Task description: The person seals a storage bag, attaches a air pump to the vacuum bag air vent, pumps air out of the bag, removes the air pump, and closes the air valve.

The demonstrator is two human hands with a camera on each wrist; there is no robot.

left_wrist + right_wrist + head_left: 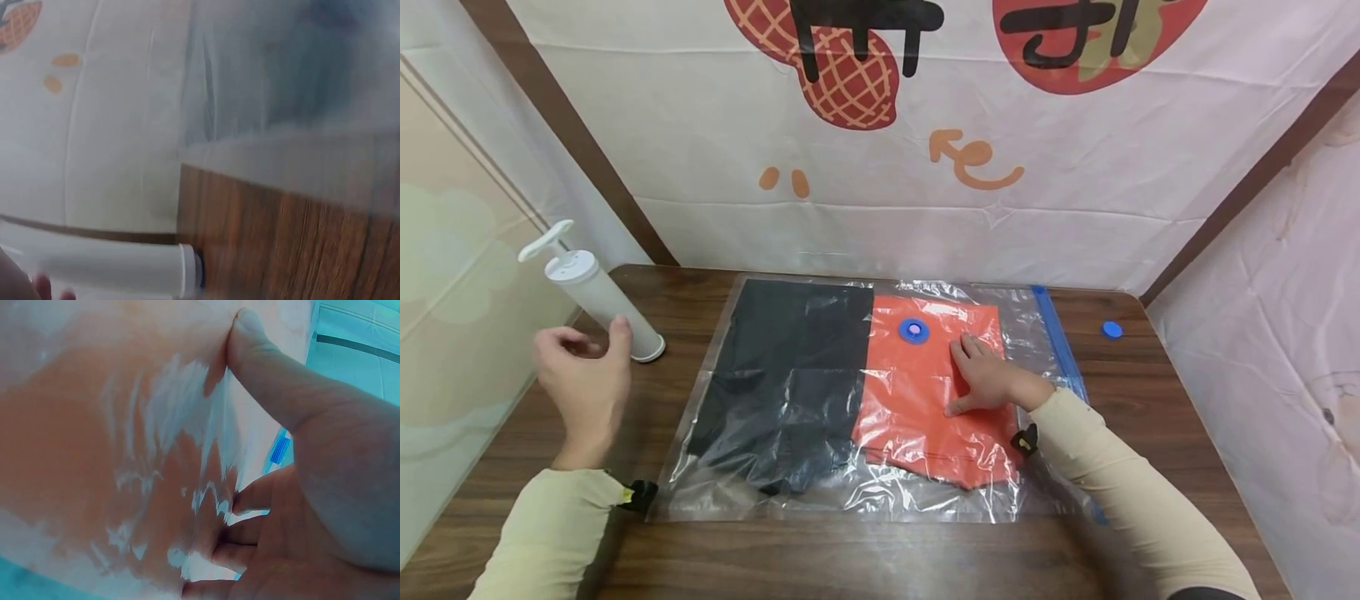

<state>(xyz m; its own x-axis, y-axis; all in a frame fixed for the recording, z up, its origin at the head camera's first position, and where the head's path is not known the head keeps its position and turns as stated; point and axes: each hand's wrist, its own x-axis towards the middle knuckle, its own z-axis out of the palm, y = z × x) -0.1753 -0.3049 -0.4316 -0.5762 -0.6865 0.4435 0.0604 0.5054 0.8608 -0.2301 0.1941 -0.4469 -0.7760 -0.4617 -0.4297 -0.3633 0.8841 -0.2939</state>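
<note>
A clear vacuum storage bag [1028, 329] lies flat on the table with a folded black cloth [790, 358] and a folded orange-red cloth [902, 392] inside. On its film, over the orange-red cloth, sits a round blue valve [913, 331] with a pinkish centre. My right hand [988, 379] rests on the bag's right part, fingers spread; the right wrist view shows wrinkled film under the fingertips [245, 494]. At the left stands a white hand pump [613, 304], its T-handle raised. Beside it my left hand [587, 383] holds nothing, thumb and fingers curved apart, overlapping the pump's body.
A small blue cap [1112, 330] lies on the brown wooden table [1150, 400], right of the bag. A blue zip strip [1060, 342] runs along the bag's right edge. Printed cloth [880, 167] hangs behind the table, with further cloth walls at both sides.
</note>
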